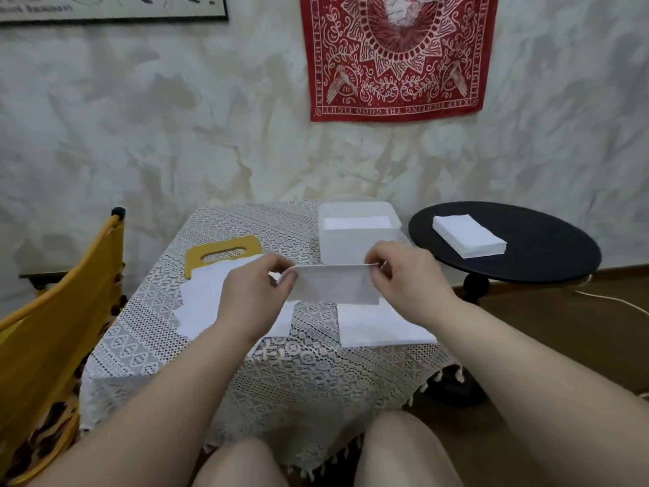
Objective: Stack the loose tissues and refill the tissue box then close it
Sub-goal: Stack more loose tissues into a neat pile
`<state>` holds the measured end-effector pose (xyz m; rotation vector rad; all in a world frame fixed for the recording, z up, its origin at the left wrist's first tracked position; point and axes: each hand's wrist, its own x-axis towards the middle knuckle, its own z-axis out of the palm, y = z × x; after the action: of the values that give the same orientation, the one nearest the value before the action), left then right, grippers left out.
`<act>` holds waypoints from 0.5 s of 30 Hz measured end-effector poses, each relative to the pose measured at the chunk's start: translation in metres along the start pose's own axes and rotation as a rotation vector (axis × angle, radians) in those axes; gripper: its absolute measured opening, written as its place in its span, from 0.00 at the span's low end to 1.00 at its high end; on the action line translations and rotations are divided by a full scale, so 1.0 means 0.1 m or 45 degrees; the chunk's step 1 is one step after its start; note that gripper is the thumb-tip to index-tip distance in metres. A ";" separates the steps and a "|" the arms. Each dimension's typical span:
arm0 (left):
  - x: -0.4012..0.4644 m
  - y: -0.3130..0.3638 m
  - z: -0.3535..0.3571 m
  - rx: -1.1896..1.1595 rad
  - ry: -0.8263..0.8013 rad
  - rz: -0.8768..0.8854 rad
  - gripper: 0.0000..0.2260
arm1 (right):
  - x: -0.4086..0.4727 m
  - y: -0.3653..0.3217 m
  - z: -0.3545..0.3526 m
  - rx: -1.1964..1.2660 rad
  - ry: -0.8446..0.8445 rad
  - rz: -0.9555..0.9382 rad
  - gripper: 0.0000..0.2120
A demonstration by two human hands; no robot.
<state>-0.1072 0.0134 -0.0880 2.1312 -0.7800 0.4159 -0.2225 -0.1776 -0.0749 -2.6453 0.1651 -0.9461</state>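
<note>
Both hands [253, 297] [407, 275] pinch a tissue [333, 284], hiding its corners.

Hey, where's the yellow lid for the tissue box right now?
In the head view, the yellow lid lies flat on the lace-covered table, left of the white tissue box, its near edge under the loose tissues.

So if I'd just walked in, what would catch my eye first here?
Probably the two hands at the centre: the left hand and right hand pinch a white tissue by its top corners above the lace-covered table. Just behind it stands an open white tissue box with tissues inside. High on the wall hangs a bright red bandana, and a neat tissue stack sits on a round black side table at the right.
</note>
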 end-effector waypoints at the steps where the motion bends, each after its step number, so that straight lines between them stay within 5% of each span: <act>1: 0.08 0.09 0.06 -0.029 0.032 0.009 0.02 | 0.04 0.10 -0.06 -0.021 0.068 0.016 0.04; 4: 0.21 0.31 0.28 -0.064 0.060 0.153 0.04 | 0.03 0.40 -0.23 -0.084 0.218 0.035 0.04; 7: 0.08 0.33 0.53 -0.054 -0.044 0.301 0.06 | -0.25 0.70 -0.22 -0.144 0.129 0.047 0.03; 15: -0.47 0.04 0.84 0.191 -0.398 0.280 0.09 | -0.92 1.04 0.16 -0.127 -0.030 0.008 0.08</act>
<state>-0.1430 -0.0362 -0.1629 2.2900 -1.2020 0.2632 -0.2835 -0.2510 -0.1774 -2.7440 0.2207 -0.9275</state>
